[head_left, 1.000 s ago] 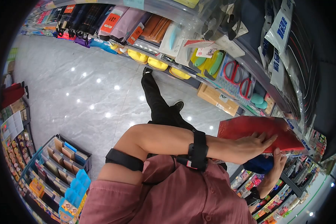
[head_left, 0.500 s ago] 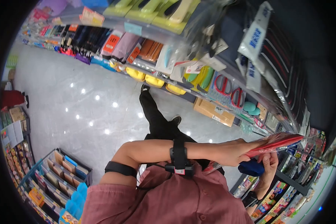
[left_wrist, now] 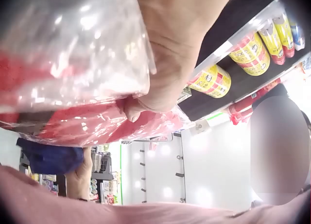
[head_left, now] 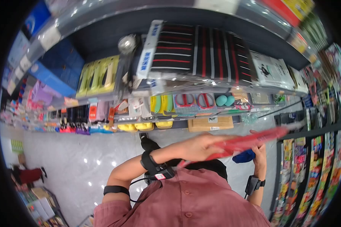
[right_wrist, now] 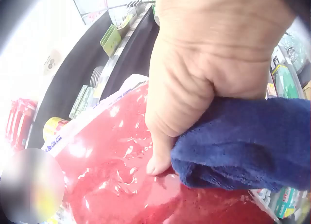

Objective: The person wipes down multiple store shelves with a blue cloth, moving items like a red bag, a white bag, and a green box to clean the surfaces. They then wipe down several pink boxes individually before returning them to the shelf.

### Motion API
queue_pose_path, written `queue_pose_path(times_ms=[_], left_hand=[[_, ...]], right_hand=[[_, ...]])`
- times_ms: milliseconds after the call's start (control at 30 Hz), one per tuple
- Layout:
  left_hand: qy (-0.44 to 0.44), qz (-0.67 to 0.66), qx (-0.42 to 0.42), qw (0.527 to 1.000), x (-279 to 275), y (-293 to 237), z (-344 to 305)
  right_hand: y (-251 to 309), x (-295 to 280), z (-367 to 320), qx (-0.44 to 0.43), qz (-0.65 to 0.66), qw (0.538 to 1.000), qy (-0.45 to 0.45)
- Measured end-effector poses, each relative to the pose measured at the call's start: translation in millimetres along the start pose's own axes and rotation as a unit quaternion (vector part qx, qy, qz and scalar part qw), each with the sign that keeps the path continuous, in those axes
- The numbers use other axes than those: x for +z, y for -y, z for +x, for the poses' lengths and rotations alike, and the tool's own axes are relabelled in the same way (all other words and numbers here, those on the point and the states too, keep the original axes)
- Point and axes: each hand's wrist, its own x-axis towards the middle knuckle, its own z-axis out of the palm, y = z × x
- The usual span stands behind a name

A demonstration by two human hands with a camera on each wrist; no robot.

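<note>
A flat red packet in clear plastic [head_left: 250,140] is tilted nearly edge-on in front of the chest. My left hand [head_left: 201,147] grips its near end; in the left wrist view the thumb of this hand [left_wrist: 170,73] lies along the crinkled wrap. At the packet's other side, my right hand [head_left: 259,153] holds a dark blue cloth [head_left: 244,156] of plush fabric. In the right wrist view, the right thumb [right_wrist: 160,158] presses on the red packet while the blue cloth [right_wrist: 238,141] is bunched under the palm. The right fingers are mostly hidden.
A shelf ahead bears striped packages [head_left: 204,53], yellow-backed packs [head_left: 98,75] and red-handled scissors [head_left: 185,100]. Below stands a wooden board [head_left: 210,123]. To the right is a rack of colourful packets [head_left: 310,166]. Grey tiled floor [head_left: 75,162] lies to the left.
The red packet has swung from lying flat to nearly edge-on and moved left with both hands. The head view has turned, so the shelf now lies straight ahead.
</note>
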Motion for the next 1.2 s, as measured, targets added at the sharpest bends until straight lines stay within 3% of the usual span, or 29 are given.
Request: queue_pose_path(times_ms=[33,67,133,233,300,500,800,1100,1200], left_hand=[[-0.035,0.044,-0.054,0.997,0,7,2],[-0.095,0.008,0.002,0.995,0,8,5],[-0.151,0.07,-0.034,0.986,-8,1,11],[-0.149,0.055,-0.042,0.986,-10,7,20],[-0.201,0.023,-0.052,0.978,-8,6,24],[-0.176,-0.077,-0.047,0.98,-4,-1,39],[-0.201,-0.027,-0.04,0.978,-9,12,56],[-0.142,-0.029,-0.07,0.987,-2,11,84],[-0.118,0.034,-0.069,0.99,-3,17,88]], right_hand=[[-3,-7,-6,-0.022,0.008,1.0,0.002],[12,1,-10,-0.013,0.037,0.999,-0.027],[24,3,-12,-0.024,0.055,0.997,-0.05],[43,2,-13,-0.054,0.074,0.993,-0.08],[57,1,-16,-0.08,0.085,0.988,-0.099],[79,-11,-20,-0.135,0.014,0.984,-0.117],[86,-25,-10,-0.163,0.014,0.976,-0.142],[84,-40,-30,-0.157,0.014,0.966,-0.207],[75,-43,-30,-0.164,0.046,0.962,-0.212]])
